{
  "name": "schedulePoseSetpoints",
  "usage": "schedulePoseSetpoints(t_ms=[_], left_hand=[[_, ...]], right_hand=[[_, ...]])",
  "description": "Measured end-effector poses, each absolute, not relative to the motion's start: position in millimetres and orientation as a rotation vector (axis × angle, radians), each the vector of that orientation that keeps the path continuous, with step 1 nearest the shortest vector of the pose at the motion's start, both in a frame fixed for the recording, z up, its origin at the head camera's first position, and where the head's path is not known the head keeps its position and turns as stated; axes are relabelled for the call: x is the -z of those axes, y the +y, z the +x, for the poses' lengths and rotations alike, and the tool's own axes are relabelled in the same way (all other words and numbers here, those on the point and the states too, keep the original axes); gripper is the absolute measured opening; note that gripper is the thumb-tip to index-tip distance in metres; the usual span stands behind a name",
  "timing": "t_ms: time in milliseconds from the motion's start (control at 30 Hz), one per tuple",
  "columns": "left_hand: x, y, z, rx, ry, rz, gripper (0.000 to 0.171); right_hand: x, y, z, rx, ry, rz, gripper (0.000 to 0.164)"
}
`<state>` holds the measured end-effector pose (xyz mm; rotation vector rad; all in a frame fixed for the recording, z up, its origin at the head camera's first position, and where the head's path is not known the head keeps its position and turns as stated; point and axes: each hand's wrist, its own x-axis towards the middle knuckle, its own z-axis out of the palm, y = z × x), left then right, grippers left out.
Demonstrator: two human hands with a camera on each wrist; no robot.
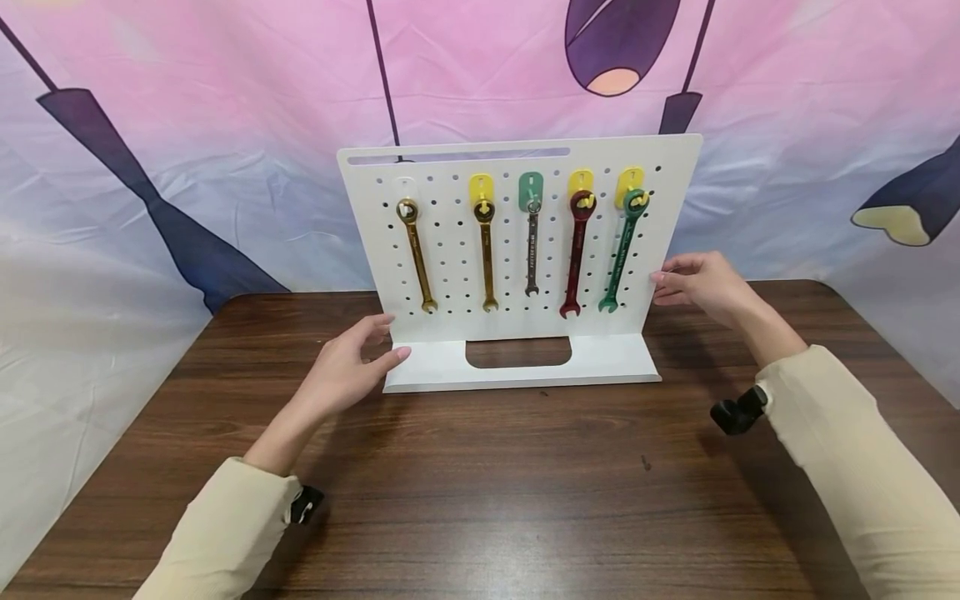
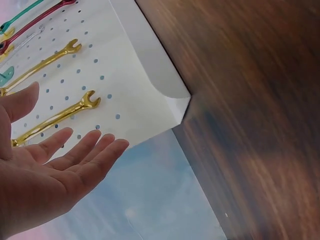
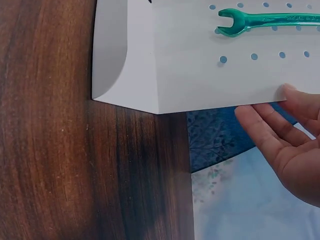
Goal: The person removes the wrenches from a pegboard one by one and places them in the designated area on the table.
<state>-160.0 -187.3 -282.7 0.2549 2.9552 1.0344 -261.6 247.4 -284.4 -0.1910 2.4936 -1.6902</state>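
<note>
A white pegboard [image 1: 630, 152] stands on a flat base at the back of the table. From hooks on it hang a gold combination wrench [image 1: 417, 254], a second gold wrench [image 1: 487, 258], a small silver wrench [image 1: 532, 250], a red wrench [image 1: 577, 250] and a green wrench [image 1: 620, 254]. At the board's lower left edge is my left hand [image 1: 345, 367], fingers extended and thumb spread apart; contact is unclear. My right hand [image 1: 708, 287] pinches the right edge, thumb [image 3: 300, 100] in front and fingertips partly hidden behind.
The dark wooden table [image 1: 487, 492] runs in front of the board. Behind hangs a patterned cloth [image 1: 262, 108] in pink and blue. Hooks with yellow, green and white backs hold the wrenches; a cutout [image 1: 517, 353] opens through the base. A black wrist camera [image 1: 738, 411] sits at the right sleeve.
</note>
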Motion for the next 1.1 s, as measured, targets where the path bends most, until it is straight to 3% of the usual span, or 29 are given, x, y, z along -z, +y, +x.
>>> schedulePoseSetpoints(t_ms=[300,1100], left_hand=[[275.8,-177.0,-167.0,-1.120,3.004,0.326,0.048],[245.5,-170.4,-212.4,-1.371,2.923,0.283,0.040]], right_hand=[[285.9,247.4,-264.1,1.752,2.471,-0.182,0.031],[286.5,246.3,-263.8,1.731,2.521,-0.165,0.029]])
